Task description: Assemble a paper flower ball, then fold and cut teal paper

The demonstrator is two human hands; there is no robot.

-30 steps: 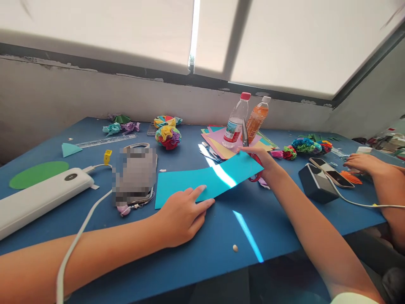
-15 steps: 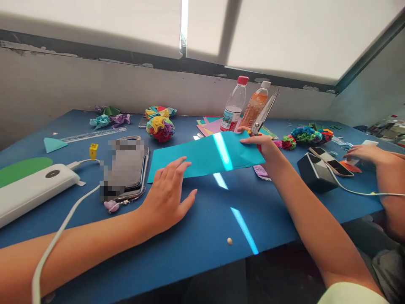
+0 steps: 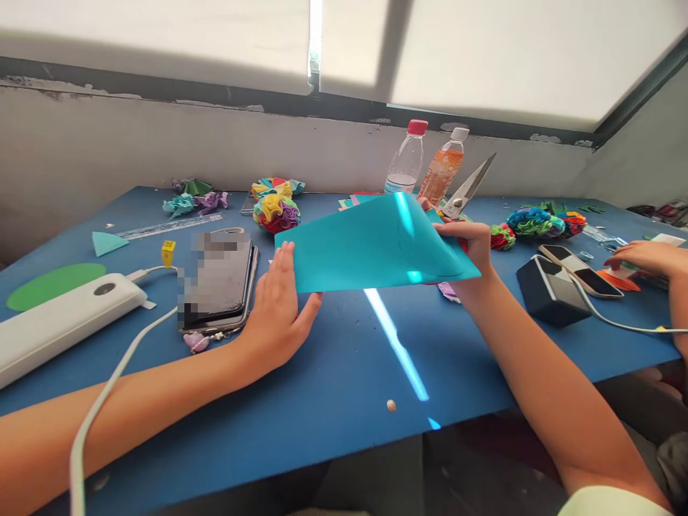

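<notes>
A teal sheet of paper (image 3: pixel 349 247) is held tilted above the blue table, its right part bent and bearing a thin curved line. My right hand (image 3: pixel 467 244) is closed on the paper's right end, thumb on top. The same hand also holds scissors (image 3: pixel 467 190), whose blades point up and away; their handles are mostly hidden. At the paper's left edge, my left hand (image 3: pixel 279 308) is open, fingers straight and flat against it, thumb spread below. Just left of that hand lies a phone (image 3: pixel 223 279) with a beaded charm (image 3: pixel 196 342).
A white power bank (image 3: pixel 69 322) with a cable lies left, near a green paper oval (image 3: pixel 56 287). Two bottles (image 3: pixel 404 161) stand behind the paper. Ruffled paper flowers (image 3: pixel 276 213) lie at the back. A black box (image 3: pixel 551 290) and another person's hand (image 3: pixel 645 256) are right.
The paper has moved rightward and its right part now bends more. My left hand has turned upright and come against the paper's left edge. The scissors have shifted right with my right hand.
</notes>
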